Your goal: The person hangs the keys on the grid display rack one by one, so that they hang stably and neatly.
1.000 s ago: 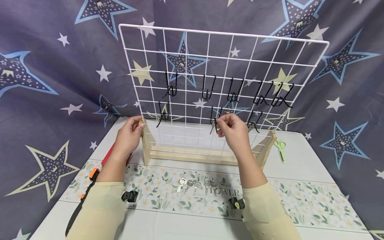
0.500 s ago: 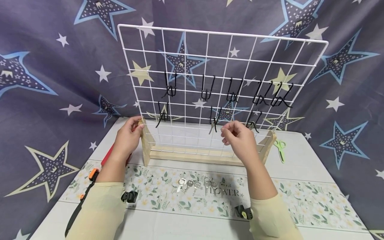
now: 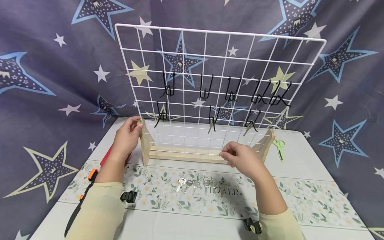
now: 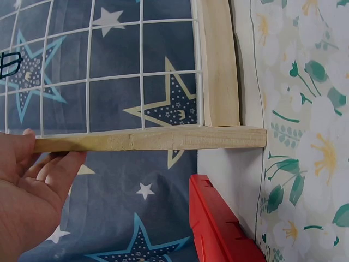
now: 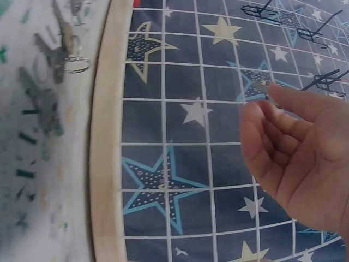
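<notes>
Between the two hands stands the white wire grid (image 3: 210,66) in its wooden stand (image 3: 186,155), left hand (image 3: 127,138) gripping the stand's left post, right hand (image 3: 244,160) empty with fingers loosely curled just above the keys (image 3: 196,183) lying beside the runner's word "FLOWER" (image 3: 228,191).

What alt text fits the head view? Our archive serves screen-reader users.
A person's left hand holds the wooden stand of an upright white wire grid with black hooks, while the empty right hand hovers above keys on a floral table runner.
</notes>
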{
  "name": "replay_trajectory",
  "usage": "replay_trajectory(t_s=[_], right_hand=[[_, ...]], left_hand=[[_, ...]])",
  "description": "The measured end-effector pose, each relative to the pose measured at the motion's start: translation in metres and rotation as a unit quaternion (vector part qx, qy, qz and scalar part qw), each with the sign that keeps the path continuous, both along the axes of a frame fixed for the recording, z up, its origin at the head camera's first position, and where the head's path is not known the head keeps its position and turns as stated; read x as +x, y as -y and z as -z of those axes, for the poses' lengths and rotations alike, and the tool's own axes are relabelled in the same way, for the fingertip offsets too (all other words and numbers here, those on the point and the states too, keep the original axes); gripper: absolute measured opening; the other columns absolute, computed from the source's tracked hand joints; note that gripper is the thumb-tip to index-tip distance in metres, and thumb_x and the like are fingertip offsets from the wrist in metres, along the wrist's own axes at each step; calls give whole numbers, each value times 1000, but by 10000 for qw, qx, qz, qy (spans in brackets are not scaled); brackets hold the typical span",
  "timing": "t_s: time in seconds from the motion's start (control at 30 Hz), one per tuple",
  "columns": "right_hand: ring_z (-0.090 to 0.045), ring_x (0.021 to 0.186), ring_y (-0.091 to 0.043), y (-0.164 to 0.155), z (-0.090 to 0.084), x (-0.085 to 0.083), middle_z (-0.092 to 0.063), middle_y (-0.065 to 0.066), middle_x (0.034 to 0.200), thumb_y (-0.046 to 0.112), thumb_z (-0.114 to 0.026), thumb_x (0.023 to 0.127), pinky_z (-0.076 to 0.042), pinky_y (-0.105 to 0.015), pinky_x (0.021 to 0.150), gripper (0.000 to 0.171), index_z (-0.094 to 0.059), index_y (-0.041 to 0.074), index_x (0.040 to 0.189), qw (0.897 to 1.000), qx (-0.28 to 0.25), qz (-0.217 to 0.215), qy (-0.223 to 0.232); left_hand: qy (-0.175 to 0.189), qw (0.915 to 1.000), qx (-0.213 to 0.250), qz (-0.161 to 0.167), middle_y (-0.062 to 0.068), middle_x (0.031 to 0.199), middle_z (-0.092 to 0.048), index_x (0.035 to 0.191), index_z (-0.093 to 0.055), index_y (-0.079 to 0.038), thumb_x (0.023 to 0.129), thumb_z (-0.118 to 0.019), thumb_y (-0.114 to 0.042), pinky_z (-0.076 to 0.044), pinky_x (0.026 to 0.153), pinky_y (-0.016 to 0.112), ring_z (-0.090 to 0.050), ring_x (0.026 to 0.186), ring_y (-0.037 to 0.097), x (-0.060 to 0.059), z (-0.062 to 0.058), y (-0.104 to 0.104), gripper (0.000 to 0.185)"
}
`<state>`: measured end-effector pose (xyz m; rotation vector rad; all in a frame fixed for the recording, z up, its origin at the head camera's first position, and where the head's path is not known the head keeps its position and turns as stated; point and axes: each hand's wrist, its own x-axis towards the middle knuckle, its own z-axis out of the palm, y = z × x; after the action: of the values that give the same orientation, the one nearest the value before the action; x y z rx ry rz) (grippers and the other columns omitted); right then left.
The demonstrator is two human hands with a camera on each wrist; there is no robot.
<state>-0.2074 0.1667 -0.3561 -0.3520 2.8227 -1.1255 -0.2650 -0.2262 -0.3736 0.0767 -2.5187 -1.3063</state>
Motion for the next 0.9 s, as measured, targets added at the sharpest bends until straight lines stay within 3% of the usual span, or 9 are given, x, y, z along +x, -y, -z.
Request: replay_trajectory(t_s=[0.53,0.9], right_hand=[[-54,54,-13,4,38,5,-60,1,64,27,-72,89,-45,-30,59,14,-64,16,87,9869,1316,-682,640],[-54,65,-14,7,58,3,-60,5,73,25,-78,83,-46,-32,59,15,-66,16,79,9721,1999,-856,881]], left_hand=[[12,10000,20,-28,16,133,-60,143,-48,-17,104,-48,-30,-51,95,44,-60,113,28,1,0,1,41],[22,10000,-55,-3,15,132,-61,142,-48,-18,104,-47,-30,-52,91,43,-62,107,29,0,-1,0,40]])
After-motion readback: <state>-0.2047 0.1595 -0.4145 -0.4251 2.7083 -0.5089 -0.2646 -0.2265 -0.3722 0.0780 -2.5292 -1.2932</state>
